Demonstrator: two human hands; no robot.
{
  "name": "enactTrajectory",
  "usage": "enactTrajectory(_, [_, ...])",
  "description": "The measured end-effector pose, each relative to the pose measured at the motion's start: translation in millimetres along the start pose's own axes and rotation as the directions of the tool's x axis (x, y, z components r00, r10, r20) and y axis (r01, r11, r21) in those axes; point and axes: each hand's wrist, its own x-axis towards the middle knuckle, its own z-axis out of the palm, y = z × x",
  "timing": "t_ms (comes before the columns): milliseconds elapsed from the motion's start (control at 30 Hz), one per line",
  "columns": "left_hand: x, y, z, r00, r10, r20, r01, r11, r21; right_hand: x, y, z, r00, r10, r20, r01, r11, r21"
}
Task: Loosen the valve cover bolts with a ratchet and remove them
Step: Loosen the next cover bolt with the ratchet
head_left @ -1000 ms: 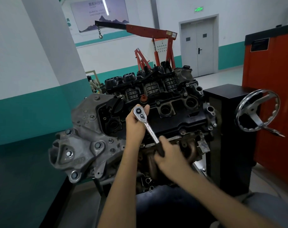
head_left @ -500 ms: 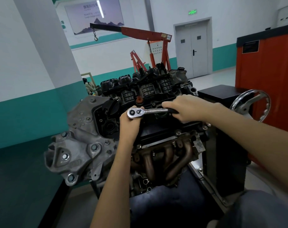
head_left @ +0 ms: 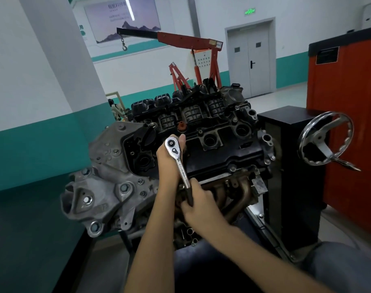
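— Where was the ratchet (head_left: pixel 179 163)?
— Its head sat over the left part of the black valve cover (head_left: pixel 220 153), with the left hand (head_left: pixel 168 159) curled round it, thumb up. The handle ran toward five o'clock into the right hand (head_left: pixel 201 206), which gripped the dark end.
— And around the engine (head_left: pixel 108 176)?
— A steel handwheel (head_left: pixel 326 140) at three o'clock (on a black stand (head_left: pixel 290 144)), and a red hoist (head_left: pixel 186 40) at twelve.

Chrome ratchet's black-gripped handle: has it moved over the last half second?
Yes. The chrome ratchet swung about its head, from lying across the black valve cover down toward the rusty exhaust manifold, gripped by the right hand.
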Motion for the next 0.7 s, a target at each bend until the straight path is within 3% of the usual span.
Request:
enactTrajectory(133, [2,-1,-2,0.994,0.045,0.095,-0.048,0.998,0.035,34,9,-100,0.966,-0.104,0.237,0.188,0.909,-0.371])
enactTrajectory(267, [5,-2,-3,0.997,0.013,0.081,-0.015,1.0,0.018,88,-14,-158,0.903,-0.173,0.392,0.42,0.544,-0.727])
enactTrajectory(333, [3,-4,-4,0.999,0.001,0.049,0.001,0.999,-0.037,90,-18,-155,0.903,-0.219,0.37,0.43,0.485,-0.762])
enactTrajectory(367, [0,-4,-3,0.999,0.008,0.033,-0.006,0.998,-0.056,83,-14,-149,0.916,-0.227,0.332,0.402,0.516,-0.757])
enactTrajectory(433, [-3,-3,1,0.999,0.04,0.013,-0.039,0.997,-0.063,56,3,-127,0.956,-0.203,0.211,0.293,0.675,-0.677])
enactTrajectory(533, [-5,1,7,0.999,0.025,-0.024,-0.026,0.997,-0.07,13,12,-68,0.995,-0.078,0.065,0.095,0.934,-0.344])
enactTrajectory(633, [-1,1,7,0.996,-0.056,-0.065,0.048,0.993,-0.109,0,0,-7,0.999,-0.036,0.042,0.039,0.996,-0.075])
enactTrajectory(700, [0,0,6,0.996,-0.059,-0.063,0.056,0.998,-0.042,-1,-3,3,0.999,-0.028,0.028,0.029,0.999,-0.035])
